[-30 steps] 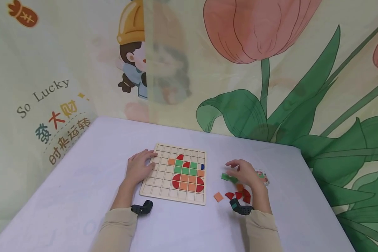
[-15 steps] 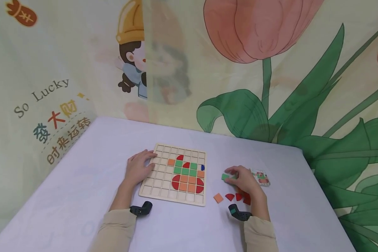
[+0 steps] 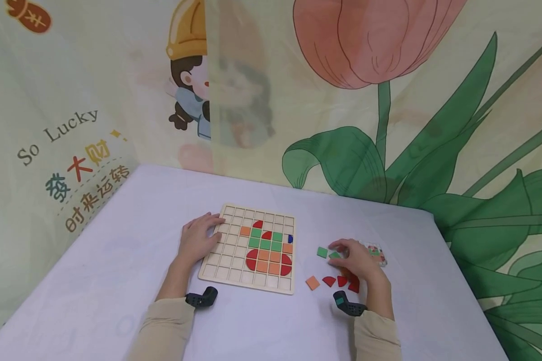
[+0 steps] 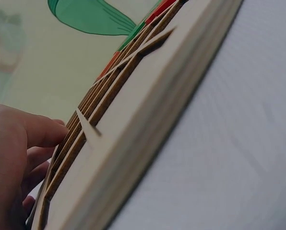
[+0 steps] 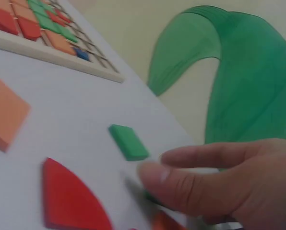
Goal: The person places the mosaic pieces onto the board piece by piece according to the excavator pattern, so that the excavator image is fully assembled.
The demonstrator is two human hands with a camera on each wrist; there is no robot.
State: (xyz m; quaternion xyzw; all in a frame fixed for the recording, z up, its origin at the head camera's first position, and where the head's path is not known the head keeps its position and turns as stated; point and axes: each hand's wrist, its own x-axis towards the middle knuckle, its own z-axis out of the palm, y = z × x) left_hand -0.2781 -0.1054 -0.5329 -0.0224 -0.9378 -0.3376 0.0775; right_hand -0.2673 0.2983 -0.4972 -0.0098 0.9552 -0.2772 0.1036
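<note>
Wooden grid board (image 3: 223, 260) flat on the table, clock taken from its centre in the head view. Coloured pieces fill mainly its right half: green squares (image 3: 265, 244) towards 2, a block of orange squares (image 3: 268, 261) at 4 with red rounded pieces (image 3: 251, 260) flanking it, a blue piece (image 3: 290, 238) by the rim near 3.

Left hand (image 3: 198, 240) at 9 o'clock, fingers and thumb loosely bent, tips resting on the board's edge.

Right hand (image 3: 357, 258) at 3, off the board, thumb and index curved about a green tile (image 3: 334, 255), partly covered. Cannot tell whether they pinch it. A second green tile (image 3: 322, 252) lies just beside the fingertips, at the hand's 9.

Loose at the board's 4: an orange tile (image 3: 312, 283) and red quarter-rounds (image 3: 329, 281). Patterned card (image 3: 376, 252) just past the right hand at 3, partly hidden.

Beige sleeves (image 3: 164, 323); black wrist cameras (image 3: 201, 298). White cloth (image 3: 253, 326) below. Backdrop: pink tulip (image 3: 366, 45) at 1, cartoon figure (image 3: 189, 95) at 11, "So Lucky" lettering (image 3: 56, 135) at 10.
</note>
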